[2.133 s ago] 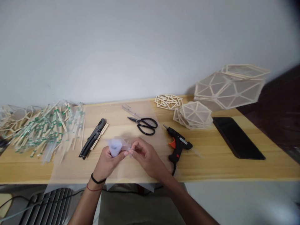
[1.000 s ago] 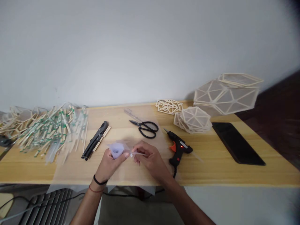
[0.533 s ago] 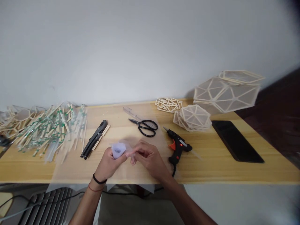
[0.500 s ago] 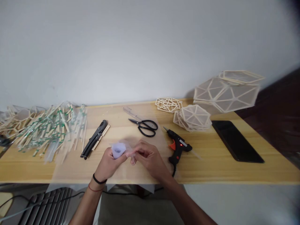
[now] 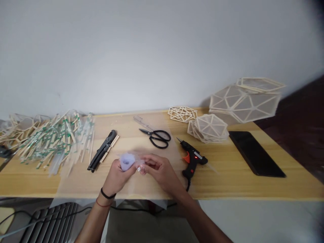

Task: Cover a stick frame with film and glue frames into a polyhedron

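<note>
Wood-grain worktop (image 5: 227, 187): rolled translucent film (image 5: 128, 158), probably light, soft, creasable, best held by its sides, is gripped in left hand (image 5: 116, 179), right hand (image 5: 162, 171) pinching its right edge.

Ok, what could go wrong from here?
The glue gun has its red light lit, so its nozzle may be hot, close to the translucent sheet's edge. Its power cord runs near the right forearm and might snag. The left hand's grip could crease the rolled film.
</note>
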### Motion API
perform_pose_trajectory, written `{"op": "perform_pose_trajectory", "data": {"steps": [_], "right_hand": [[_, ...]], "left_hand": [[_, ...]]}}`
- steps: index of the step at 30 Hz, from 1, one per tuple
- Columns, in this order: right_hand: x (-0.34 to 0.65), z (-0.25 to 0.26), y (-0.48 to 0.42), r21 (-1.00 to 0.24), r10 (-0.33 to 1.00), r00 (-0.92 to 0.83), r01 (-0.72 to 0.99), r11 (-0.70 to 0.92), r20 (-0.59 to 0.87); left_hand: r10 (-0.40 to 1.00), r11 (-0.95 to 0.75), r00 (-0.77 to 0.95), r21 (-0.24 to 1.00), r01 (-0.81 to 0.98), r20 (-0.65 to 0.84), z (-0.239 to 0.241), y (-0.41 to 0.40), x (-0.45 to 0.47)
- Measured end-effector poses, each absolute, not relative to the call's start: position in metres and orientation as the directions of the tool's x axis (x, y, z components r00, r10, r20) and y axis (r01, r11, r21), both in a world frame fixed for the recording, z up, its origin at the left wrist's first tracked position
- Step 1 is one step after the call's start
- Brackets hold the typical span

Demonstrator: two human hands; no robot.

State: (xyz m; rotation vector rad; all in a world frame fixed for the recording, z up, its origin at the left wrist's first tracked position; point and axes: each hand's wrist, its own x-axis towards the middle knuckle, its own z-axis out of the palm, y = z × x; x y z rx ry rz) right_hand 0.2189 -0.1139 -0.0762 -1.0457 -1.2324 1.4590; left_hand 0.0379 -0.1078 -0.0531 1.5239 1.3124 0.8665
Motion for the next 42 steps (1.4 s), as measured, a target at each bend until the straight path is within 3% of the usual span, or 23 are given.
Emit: {"op": "perform_pose_trajectory", "data": {"steps": [6, 10, 16, 21, 42], "right_hand": [[0.228, -0.066, -0.115, -0.990, 0.994, 0.102, -0.139, -0.032, -0.046], [0.242, -0.040, -0.122, -0.991, 0.969, 0.224, -0.063, 0.117, 0.100], [0.236, -0.011, -0.128, -0.850, 0.892, -0.062, 0.281, 0.446, 0.447], [0.230, -0.002, -0.124, -0.676, 0.776, -0.274, 0.382, 0.630, 0.568], [0.240, 0.027, -0.092, -0.515, 0.722, -0.626, 0.532, 0.672, 0.294]], "left_hand": [[0.994, 0.043, 0.077, 0.928, 0.370, -0.077, -0.057, -0.108, 0.039], [0.992, 0.053, 0.081, 0.916, 0.397, -0.093, -0.060, -0.108, 0.040], [0.979, -0.029, 0.198, 0.915, 0.402, -0.056, -0.062, -0.111, 0.042], [0.969, -0.053, 0.243, 0.926, 0.375, -0.043, -0.064, -0.112, 0.041], [0.958, -0.053, 0.277, 0.912, 0.407, -0.067, -0.061, -0.110, 0.042]]}}
